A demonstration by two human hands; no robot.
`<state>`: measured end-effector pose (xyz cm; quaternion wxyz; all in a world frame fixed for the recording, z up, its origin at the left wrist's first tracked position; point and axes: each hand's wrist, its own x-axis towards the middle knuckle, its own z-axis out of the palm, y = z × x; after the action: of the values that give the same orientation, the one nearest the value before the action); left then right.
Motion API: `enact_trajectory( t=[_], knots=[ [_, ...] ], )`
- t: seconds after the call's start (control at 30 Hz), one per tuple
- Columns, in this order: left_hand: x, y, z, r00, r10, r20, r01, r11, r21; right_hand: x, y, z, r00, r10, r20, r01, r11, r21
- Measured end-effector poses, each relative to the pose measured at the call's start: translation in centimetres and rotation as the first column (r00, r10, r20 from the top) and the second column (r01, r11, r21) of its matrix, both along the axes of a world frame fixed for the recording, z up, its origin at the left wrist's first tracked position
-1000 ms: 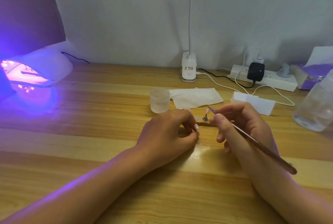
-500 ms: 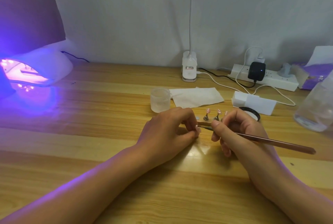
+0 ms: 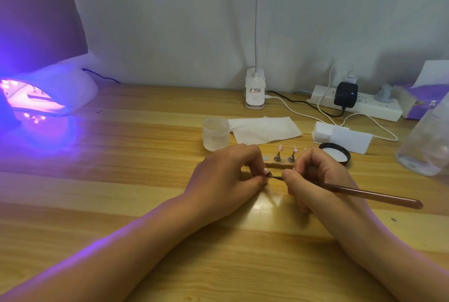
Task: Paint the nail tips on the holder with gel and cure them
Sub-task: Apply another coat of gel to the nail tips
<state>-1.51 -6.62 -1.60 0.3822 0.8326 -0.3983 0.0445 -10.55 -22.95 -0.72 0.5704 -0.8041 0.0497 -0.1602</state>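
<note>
A: Both your hands are resting on the table (image 3: 145, 160), lamp (image 3: 60, 90) glowing far left. Where's the holder (image 3: 279, 164) sitting?
B: Just behind them. Your right hand (image 3: 315, 177) is gripping the brush (image 3: 364, 193); your left hand (image 3: 226, 180) is pinching what may be a nail tip (image 3: 265, 170), bristles touching it.

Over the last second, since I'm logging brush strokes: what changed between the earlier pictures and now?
The right hand swung the brush from tip-up at the holder down to nearly level, its tip now at the small piece pinched by the left hand, and drew back, uncovering the black lid. Left hand, jar and lit lamp stayed put.
</note>
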Motion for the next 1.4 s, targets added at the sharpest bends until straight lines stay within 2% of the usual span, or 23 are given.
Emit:
enact_trajectory(
  t=[0.13,0.33,0.7,0.83,0.9,0.97,1.07,1.13,1.2,1.3,1.4],
  knots=[
    [0.0,0.0,-0.1,1.000,-0.006,0.002,0.006,1.000,0.004,-0.1,-0.1,0.0,1.000,-0.003,0.016,0.003,1.000,0.029],
    [0.0,0.0,-0.3,1.000,0.015,-0.001,-0.015,1.000,0.021,-0.3,0.0,0.2,0.996,-0.062,0.067,0.043,0.967,0.252],
    [-0.2,-0.1,-0.3,0.999,0.034,0.004,-0.034,0.999,-0.040,-0.1,0.0,0.3,0.994,-0.073,0.077,0.057,0.979,0.198],
    [-0.2,0.0,-0.2,0.996,0.071,0.057,-0.067,0.995,-0.068,-0.2,0.0,0.4,0.996,-0.055,0.074,0.035,0.966,0.255],
    [-0.6,0.0,0.0,0.988,0.093,0.125,-0.079,0.990,-0.113,-0.3,-0.1,0.3,0.996,-0.029,0.087,0.000,0.949,0.316],
    [-0.8,0.0,0.4,0.974,0.139,0.180,-0.096,0.969,-0.228,-0.4,-0.3,0.2,0.995,-0.027,0.100,-0.010,0.937,0.348],
    [0.2,0.3,0.6,0.932,0.319,0.172,-0.233,0.891,-0.390,-0.5,-0.3,0.2,0.994,-0.029,0.103,-0.009,0.936,0.352],
    [1.6,0.8,0.5,0.897,0.435,0.070,-0.380,0.844,-0.378,-0.6,0.0,0.2,0.989,-0.032,0.141,-0.015,0.948,0.318],
    [2.7,1.2,0.1,0.879,0.473,-0.057,-0.468,0.838,-0.281,-0.8,0.4,0.1,0.974,-0.049,0.220,0.004,0.980,0.200],
    [3.7,1.4,-0.5,0.877,0.425,-0.222,-0.465,0.868,-0.175,-1.0,1.1,0.1,0.954,-0.070,0.293,0.083,0.996,-0.033],
    [4.0,1.5,-0.8,0.892,0.395,-0.221,-0.434,0.885,-0.170,-1.1,1.4,0.4,0.941,-0.069,0.332,0.137,0.973,-0.185]
  ],
)
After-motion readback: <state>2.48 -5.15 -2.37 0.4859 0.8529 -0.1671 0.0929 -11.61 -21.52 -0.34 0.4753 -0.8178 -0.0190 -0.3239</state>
